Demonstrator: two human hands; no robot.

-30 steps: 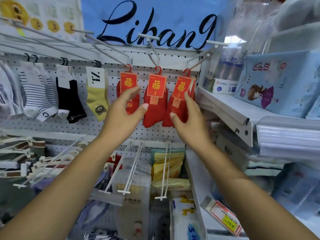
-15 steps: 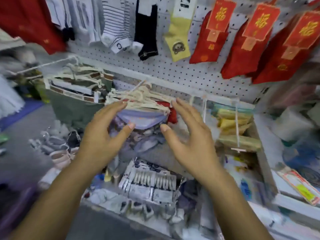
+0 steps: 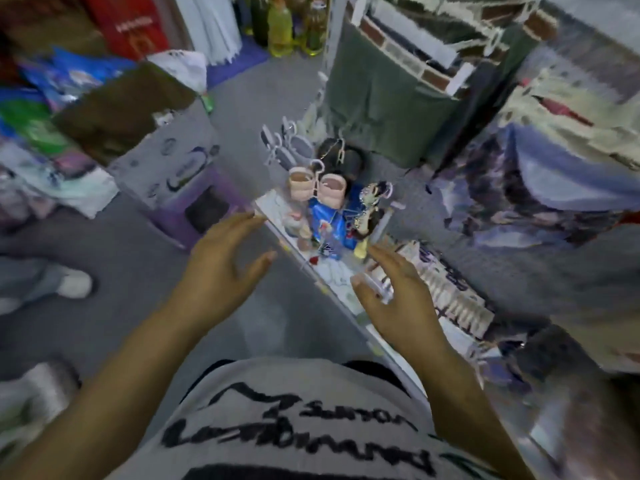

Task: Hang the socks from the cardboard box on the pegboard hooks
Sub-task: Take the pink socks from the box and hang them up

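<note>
The view is blurred and points down at the floor. My left hand [image 3: 221, 265] and my right hand [image 3: 394, 296] are held out in front of my printed shirt, fingers spread and relaxed, holding nothing. A cardboard box [image 3: 166, 161] with a brown flap and purple print stands on the grey floor to the left, beyond my left hand. Its contents cannot be made out. The pegboard, its hooks and the hung socks are out of view.
A low shelf edge [image 3: 332, 285] with small hanging goods runs diagonally between my hands. Green cloth [image 3: 381, 109] on hangers is behind it. Bottles [image 3: 287, 26] stand far back, bags lie at the far left, and another person's shoe [image 3: 74, 284] is on the floor.
The view swung from the red socks on the pegboard down and left to the floor and box. Both hands came away from the socks and dropped, still holding nothing.
</note>
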